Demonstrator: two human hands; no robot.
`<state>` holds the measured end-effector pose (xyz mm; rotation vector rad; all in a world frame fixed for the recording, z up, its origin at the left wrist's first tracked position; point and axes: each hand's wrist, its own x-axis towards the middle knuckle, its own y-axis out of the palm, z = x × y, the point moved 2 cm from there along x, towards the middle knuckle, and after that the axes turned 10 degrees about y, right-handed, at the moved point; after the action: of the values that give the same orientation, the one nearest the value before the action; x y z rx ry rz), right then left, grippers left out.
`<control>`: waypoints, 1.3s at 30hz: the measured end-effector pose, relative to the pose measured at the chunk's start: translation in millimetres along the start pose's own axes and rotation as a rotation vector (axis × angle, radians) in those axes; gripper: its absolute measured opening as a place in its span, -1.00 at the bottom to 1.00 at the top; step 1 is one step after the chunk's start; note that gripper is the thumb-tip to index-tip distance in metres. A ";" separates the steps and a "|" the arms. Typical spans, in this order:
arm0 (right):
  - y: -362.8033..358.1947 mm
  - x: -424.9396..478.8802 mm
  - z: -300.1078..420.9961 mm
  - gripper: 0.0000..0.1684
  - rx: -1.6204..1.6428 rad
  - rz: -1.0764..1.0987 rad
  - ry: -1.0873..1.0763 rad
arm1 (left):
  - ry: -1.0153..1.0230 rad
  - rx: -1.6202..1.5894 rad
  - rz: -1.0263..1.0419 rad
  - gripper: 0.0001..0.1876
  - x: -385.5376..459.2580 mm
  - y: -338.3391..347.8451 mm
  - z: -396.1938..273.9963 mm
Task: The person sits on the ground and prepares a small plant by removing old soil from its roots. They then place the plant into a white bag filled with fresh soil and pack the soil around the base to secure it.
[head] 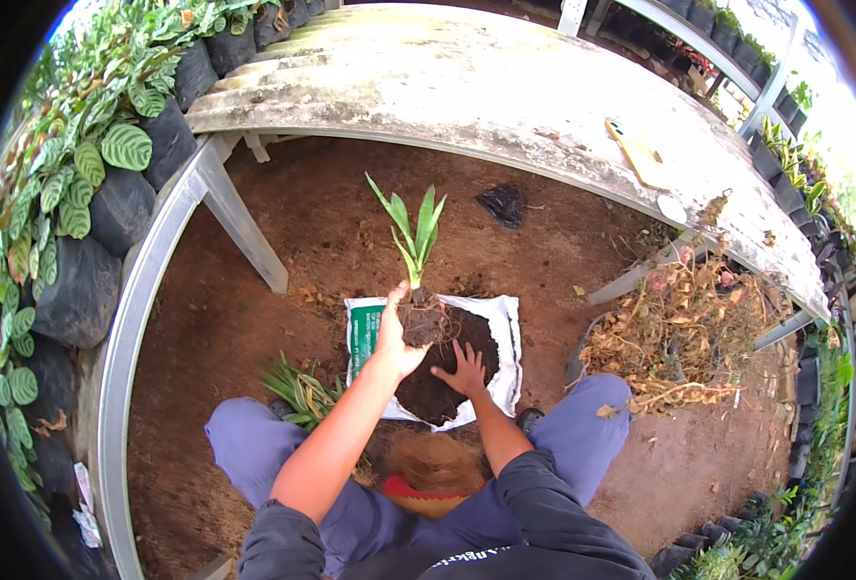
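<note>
My left hand (399, 337) grips the root ball (422, 319) of a small green plant (415, 228), its strap-shaped leaves pointing away from me. Fine roots stick out of the clump of soil. Beneath it lies an opened white plastic sack (511, 348) with dark potting soil (475, 326) inside. My right hand (466, 373) rests on that soil with its fingers spread and nothing visible in it. A tuft of brown fibre (435, 460) sits between my legs, by a red-edged object (406, 487). More leafy plants (301, 388) lie beside my left knee.
A pale corrugated bench top (457, 72) spans the far side and carries a yellow phone (638, 156). Its metal legs (243, 225) stand on the dirt floor. Dry brown plants (678, 326) are heaped at right. Black bags of striped-leaf plants (80, 290) line the left. Black plastic (502, 205) lies ahead.
</note>
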<state>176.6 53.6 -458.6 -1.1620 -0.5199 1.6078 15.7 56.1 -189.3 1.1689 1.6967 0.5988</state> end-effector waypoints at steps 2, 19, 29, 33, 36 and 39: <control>4.9 2.3 5.9 0.37 -0.020 0.005 0.026 | 0.029 0.035 -0.013 -0.69 -1.4 1.3 -3.3; 11.4 -14.8 -9.6 -0.32 0.018 -0.214 -0.062 | 0.059 0.253 -0.252 -0.61 9.1 -30.0 -3.1; -30.2 9.2 32.9 -0.64 0.252 -0.477 -0.103 | 0.159 0.194 -0.326 -0.59 -3.9 -49.9 -36.6; -43.4 45.5 73.6 -0.65 0.404 -0.341 -0.229 | 0.147 0.214 -0.339 -0.59 -12.7 -57.1 -41.0; -39.3 69.8 108.7 -0.48 0.159 -0.280 -0.386 | 0.136 0.226 -0.275 -0.60 -18.8 -64.9 -38.7; -30.1 90.8 145.4 -0.23 -0.098 -0.193 -0.565 | 0.112 0.279 -0.311 -0.60 -21.4 -87.2 -32.6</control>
<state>64.7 177.7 -409.7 -0.6859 -1.0501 1.7474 -49.2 3.9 -235.9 1.0447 2.0565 0.2436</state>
